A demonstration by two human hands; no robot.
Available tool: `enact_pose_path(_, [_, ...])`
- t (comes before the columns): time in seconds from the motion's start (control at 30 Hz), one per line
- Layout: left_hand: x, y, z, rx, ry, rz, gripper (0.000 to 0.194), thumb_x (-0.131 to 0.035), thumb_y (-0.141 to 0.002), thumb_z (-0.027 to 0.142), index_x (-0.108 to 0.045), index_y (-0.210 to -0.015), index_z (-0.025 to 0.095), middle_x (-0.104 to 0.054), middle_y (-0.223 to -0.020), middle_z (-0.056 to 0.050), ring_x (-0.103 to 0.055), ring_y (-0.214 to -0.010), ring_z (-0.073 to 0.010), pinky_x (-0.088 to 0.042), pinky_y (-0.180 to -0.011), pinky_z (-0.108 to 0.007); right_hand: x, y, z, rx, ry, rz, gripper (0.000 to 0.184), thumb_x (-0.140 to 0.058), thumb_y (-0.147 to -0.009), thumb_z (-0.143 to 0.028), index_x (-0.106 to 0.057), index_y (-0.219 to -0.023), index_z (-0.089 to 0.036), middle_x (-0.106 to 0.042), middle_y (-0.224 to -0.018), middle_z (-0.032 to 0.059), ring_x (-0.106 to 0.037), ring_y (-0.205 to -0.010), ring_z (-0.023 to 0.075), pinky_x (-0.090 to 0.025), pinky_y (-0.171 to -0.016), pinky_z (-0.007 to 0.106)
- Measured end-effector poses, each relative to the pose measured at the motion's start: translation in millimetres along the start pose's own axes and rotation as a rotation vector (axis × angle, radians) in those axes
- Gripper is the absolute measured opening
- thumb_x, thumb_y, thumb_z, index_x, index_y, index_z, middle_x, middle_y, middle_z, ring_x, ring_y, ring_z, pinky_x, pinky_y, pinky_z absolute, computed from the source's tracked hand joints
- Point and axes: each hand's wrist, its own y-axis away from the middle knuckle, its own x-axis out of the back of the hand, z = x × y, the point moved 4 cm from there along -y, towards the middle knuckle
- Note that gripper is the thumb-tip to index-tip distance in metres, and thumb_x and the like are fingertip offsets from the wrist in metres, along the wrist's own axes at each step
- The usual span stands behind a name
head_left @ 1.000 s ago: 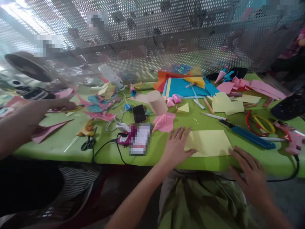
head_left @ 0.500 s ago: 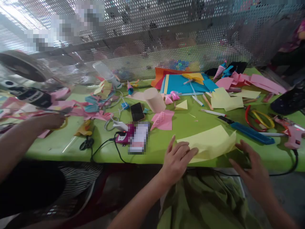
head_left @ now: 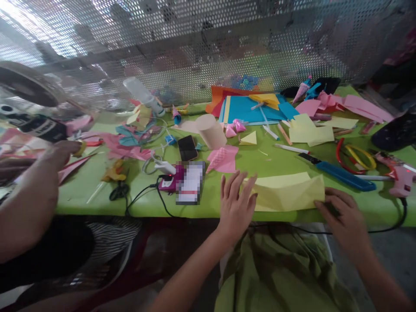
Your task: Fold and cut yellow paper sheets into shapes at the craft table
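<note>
A pale yellow sheet of paper (head_left: 287, 193) lies folded over near the front edge of the green table (head_left: 97, 190). My left hand (head_left: 235, 203) rests flat on the sheet's left end, fingers spread. My right hand (head_left: 342, 216) pinches the sheet's right edge at the table's rim. A crease runs across the paper between the two hands.
A blue-handled knife (head_left: 338, 173), red and yellow scissors (head_left: 354, 158), a pink glue gun (head_left: 401, 177), a phone (head_left: 187, 147), a cardboard tube (head_left: 210, 131) and coloured paper stacks (head_left: 250, 108) lie behind. Another person's arm (head_left: 29, 195) works at the left. A perforated metal screen (head_left: 208, 52) backs the table.
The yellow sheet was lifted and folded over on itself, and now lies doubled. My left hand went flat onto its left end. The person at left drew their hand back.
</note>
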Motion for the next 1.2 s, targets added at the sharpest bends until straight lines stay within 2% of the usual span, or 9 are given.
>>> enact_pose_path(0.1, [-4.5,2,12,-0.035,-0.032,-0.067,0.058,-0.053,-0.101,0.022,-0.041,-0.157,0.028,-0.047,-0.16,-0.012,-0.029,-0.157,-0.0295,-0.024,-0.129,-0.057,-3,-7,0,0.028,0.062,-0.017,0.023,-0.061,-0.098,-0.044,-0.064,-0.087,-0.024,-0.071,-0.114,0.0098,-0.066,-0.107,0.0292,-0.051,-0.093,0.05])
enact_pose_path(0.27, [-27.7,15,36,-0.214,0.071,-0.417,0.06,-0.051,-0.103,0.042,-0.037,-0.16,0.033,-0.031,-0.17,-0.008,-0.023,-0.16,-0.0289,-0.03,-0.126,-0.055,-5,-12,-3,0.039,0.101,-0.033,0.024,-0.059,-0.099,-0.044,-0.064,-0.087,-0.023,-0.072,-0.118,0.0101,-0.066,-0.11,0.0289,-0.047,-0.097,0.049])
enact_pose_path(0.33, [-35.8,19,35,-0.183,0.072,-0.508,0.062,-0.053,-0.101,0.05,-0.04,-0.159,0.031,-0.026,-0.172,-0.01,-0.021,-0.16,-0.0323,-0.031,-0.125,-0.058,-5,-12,-4,0.027,0.1,-0.03,0.024,-0.059,-0.099,-0.043,-0.063,-0.086,-0.023,-0.072,-0.118,0.0107,-0.066,-0.111,0.0292,-0.047,-0.099,0.05])
enact_pose_path(0.47, [-41.9,21,27,-0.101,0.047,-0.568,0.065,-0.051,-0.101,0.055,-0.039,-0.159,0.028,-0.031,-0.17,-0.013,-0.025,-0.158,-0.0347,-0.029,-0.125,-0.061,-4,-13,-4,0.011,0.076,-0.038,0.023,-0.059,-0.098,-0.043,-0.063,-0.086,-0.024,-0.072,-0.117,0.0105,-0.066,-0.112,0.0297,-0.047,-0.099,0.05])
enact_pose_path(0.63, [-38.6,14,21,-0.074,0.023,-0.569,0.069,-0.053,-0.1,0.055,-0.036,-0.16,0.025,-0.036,-0.167,-0.013,-0.03,-0.156,-0.0351,-0.027,-0.125,-0.062,-3,-13,1,-0.031,-0.016,-0.034,0.019,-0.062,-0.097,-0.042,-0.066,-0.09,-0.025,-0.071,-0.118,0.0087,-0.065,-0.112,0.0283,-0.049,-0.099,0.049])
enact_pose_path(0.8, [-37.4,5,17,-0.055,0.053,-0.568,0.083,-0.065,-0.093,0.056,-0.031,-0.162,0.025,-0.038,-0.166,-0.015,-0.032,-0.155,-0.0355,-0.023,-0.126,-0.064,2,-9,-3,-0.062,-0.106,-0.013,0.015,-0.066,-0.095,-0.04,-0.068,-0.09,-0.025,-0.071,-0.119,0.0079,-0.066,-0.113,0.0281,-0.051,-0.1,0.049])
enact_pose_path(0.97, [-27.1,-11,16,-0.055,0.09,-0.421,0.086,-0.075,-0.089,0.034,-0.03,-0.161,0.022,-0.06,-0.142,-0.013,-0.047,-0.143,-0.0309,-0.026,-0.127,-0.058,15,-10,-18,0.024,-0.154,0.09,0.006,-0.072,-0.092,-0.033,-0.069,-0.091,-0.027,-0.073,-0.114,0.0055,-0.068,-0.108,0.0277,-0.053,-0.097,0.049])
enact_pose_path(1.07, [-15.9,-19,17,-0.084,0.079,-0.269,0.07,-0.07,-0.09,0.018,-0.042,-0.153,0.023,-0.064,-0.13,-0.012,-0.051,-0.138,-0.0289,-0.029,-0.125,-0.055,21,-10,-24,0.058,-0.171,0.161,0.008,-0.076,-0.088,-0.027,-0.069,-0.092,-0.029,-0.073,-0.117,0.0052,-0.069,-0.108,0.0288,-0.053,-0.097,0.051])
enact_pose_path(1.2, [-7.5,-20,18,-0.124,0.092,-0.147,0.036,-0.063,-0.093,0.011,-0.064,-0.125,0.026,-0.065,-0.131,-0.009,-0.05,-0.14,-0.0272,-0.025,-0.127,-0.056,22,-8,-26,0.08,-0.204,0.178,0.013,-0.079,-0.085,-0.024,-0.069,-0.092,-0.028,-0.072,-0.121,0.0057,-0.069,-0.106,0.0294,-0.056,-0.093,0.051])
